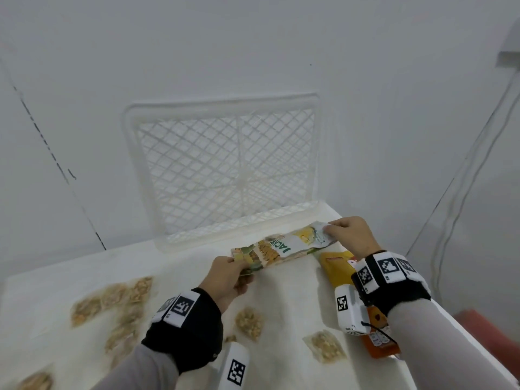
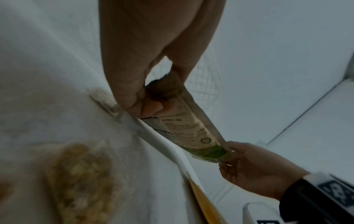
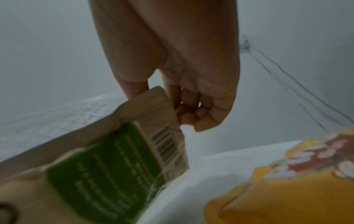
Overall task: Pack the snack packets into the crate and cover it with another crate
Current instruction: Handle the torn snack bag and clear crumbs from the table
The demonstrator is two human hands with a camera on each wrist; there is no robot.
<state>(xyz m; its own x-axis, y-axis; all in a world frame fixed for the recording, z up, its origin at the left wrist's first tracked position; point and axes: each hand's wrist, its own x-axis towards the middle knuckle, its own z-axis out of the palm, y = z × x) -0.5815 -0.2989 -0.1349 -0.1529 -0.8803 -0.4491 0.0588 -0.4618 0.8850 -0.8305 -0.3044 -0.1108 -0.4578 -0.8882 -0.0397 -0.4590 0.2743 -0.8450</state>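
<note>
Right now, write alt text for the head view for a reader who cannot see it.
Two hands, left hand and right hand, hold the ends of a long cracker packet above a white table, before a white lattice crate propped against the wall. Small clear snack packets and an orange packet lie around.

I count one white lattice crate (image 1: pixel 225 170) upper centre, one long green-white packet (image 1: pixel 284 249) mid-frame, and two orange-yellow packets at right: (image 1: pixel 336 267), (image 1: pixel 380 344). The clear nut pouches are too blurred to count.
</note>
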